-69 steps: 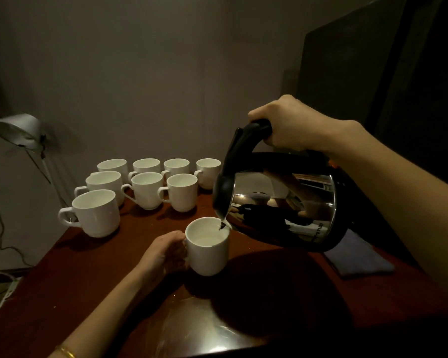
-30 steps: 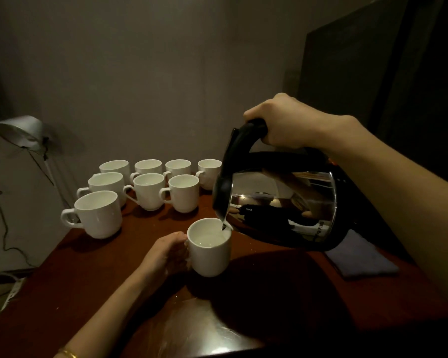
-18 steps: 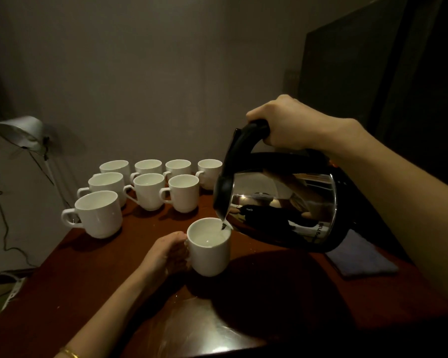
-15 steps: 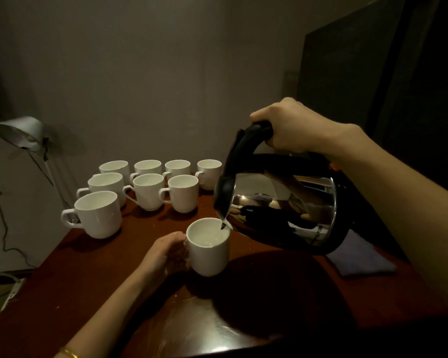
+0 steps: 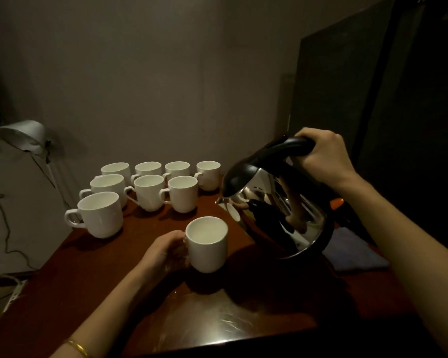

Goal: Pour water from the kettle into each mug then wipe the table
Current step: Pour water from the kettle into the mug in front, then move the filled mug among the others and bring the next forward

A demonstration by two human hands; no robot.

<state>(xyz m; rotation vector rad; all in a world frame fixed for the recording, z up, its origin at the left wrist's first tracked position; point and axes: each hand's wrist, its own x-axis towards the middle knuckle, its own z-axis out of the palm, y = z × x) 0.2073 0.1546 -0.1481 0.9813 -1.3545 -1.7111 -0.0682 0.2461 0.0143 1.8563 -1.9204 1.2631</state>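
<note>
Shiny steel kettle with black handle (image 5: 282, 218), right of centre: no lettering can be read on its side; only dark reflections show.
White ceramic mugs (image 5: 150, 191), far left: plain, no print or marks.
Dark blue folded cloth (image 5: 352, 257), far right: no label visible.
Readable text overall: none.

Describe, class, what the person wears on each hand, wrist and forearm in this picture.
Both forearms are bare, with no sleeve in view. The left wrist carries a thin gold bangle. The left hand and the right hand wear no gloves. No ring or watch can be made out in the dim light.
</note>
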